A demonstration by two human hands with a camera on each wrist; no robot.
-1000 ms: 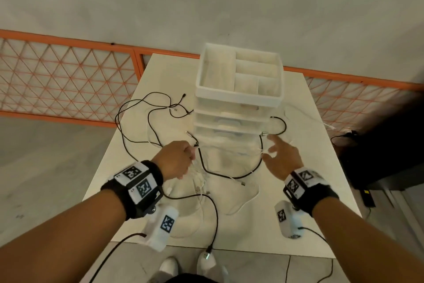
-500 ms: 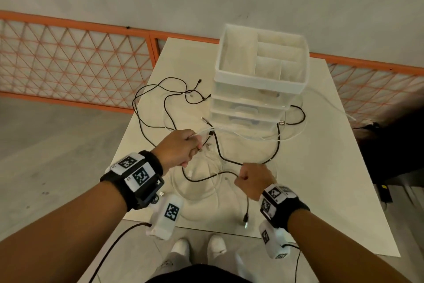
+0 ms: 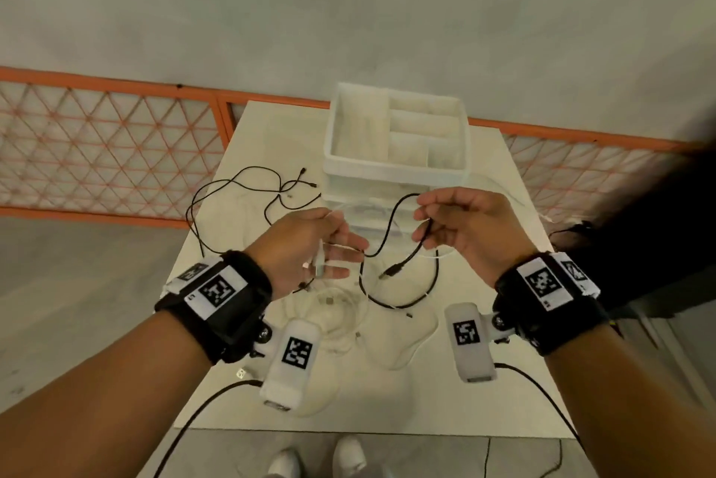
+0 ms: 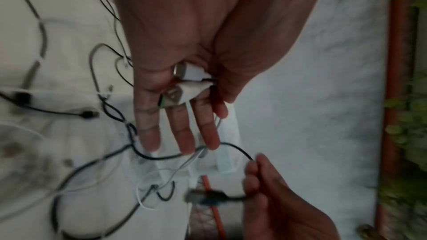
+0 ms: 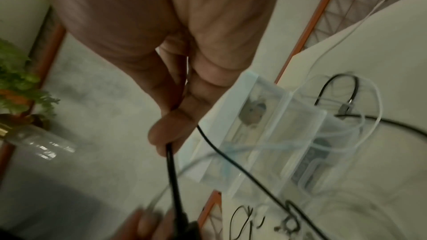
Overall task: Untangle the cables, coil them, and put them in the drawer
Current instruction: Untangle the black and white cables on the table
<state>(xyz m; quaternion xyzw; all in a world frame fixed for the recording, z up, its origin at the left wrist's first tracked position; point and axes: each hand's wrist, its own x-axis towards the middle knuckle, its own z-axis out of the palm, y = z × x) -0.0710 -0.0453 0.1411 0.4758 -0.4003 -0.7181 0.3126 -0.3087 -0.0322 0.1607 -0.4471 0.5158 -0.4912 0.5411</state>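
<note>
My left hand is raised over the white table and pins two white cable plugs under its thumb, with the other fingers nearly straight. My right hand pinches a black cable in front of the white drawer unit. The cable's plug hangs below that hand, and a loop of it runs across to the left hand. In the right wrist view the fingers close round the black cable. More white cables and a thin black cable lie tangled on the table.
The drawer unit's open top tray has several empty compartments. An orange mesh fence runs behind the table. A dark object sits off the table's right edge. My shoes show below the near edge.
My right hand has picked up the black cable and lifted it from the table to in front of the drawers. My left hand has risen too, still holding the white plugs.
</note>
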